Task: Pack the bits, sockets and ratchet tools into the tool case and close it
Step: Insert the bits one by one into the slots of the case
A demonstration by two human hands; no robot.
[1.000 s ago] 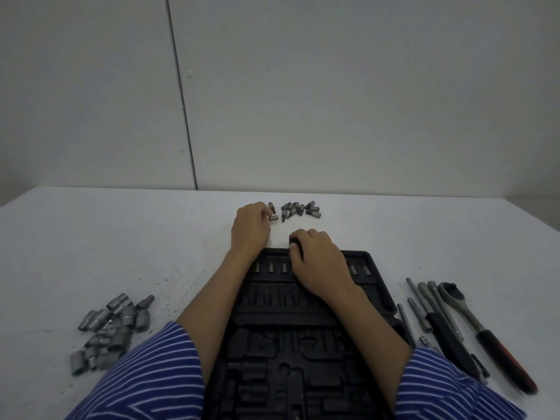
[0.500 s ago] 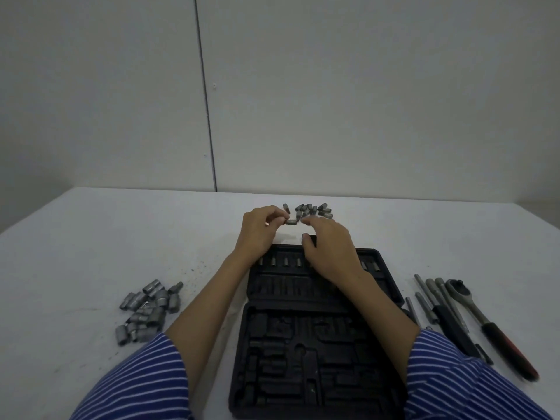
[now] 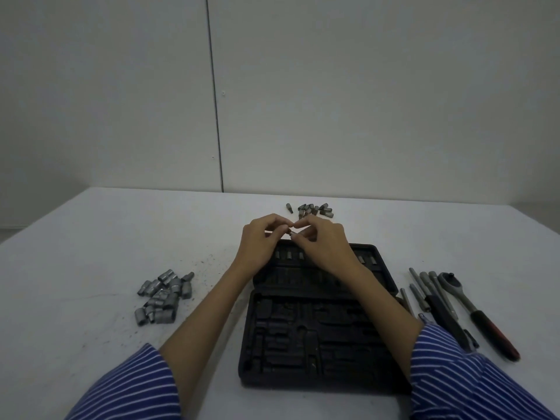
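The black tool case [image 3: 318, 334] lies open on the white table, with a few bits standing in its far row. Above the case's far edge my left hand [image 3: 260, 241] and my right hand [image 3: 325, 242] meet fingertip to fingertip, both pinching a small bit [image 3: 292, 234] between them. A loose pile of bits [image 3: 313, 209] lies just beyond my hands. The sockets [image 3: 162, 295] sit heaped to the left of the case. The ratchet [image 3: 475, 310] with its red and black handle and several extension bars [image 3: 430, 291] lie to the right.
Dark specks are scattered on the table [image 3: 91, 253] between the sockets and the case. A plain grey wall [image 3: 333, 86] rises behind the table's far edge. My striped blue sleeves [image 3: 133, 386] fill the lower corners.
My left hand took a bit from near the pile and drew back over the case. My right hand lifted off the case's bit row and joined it at the bit.
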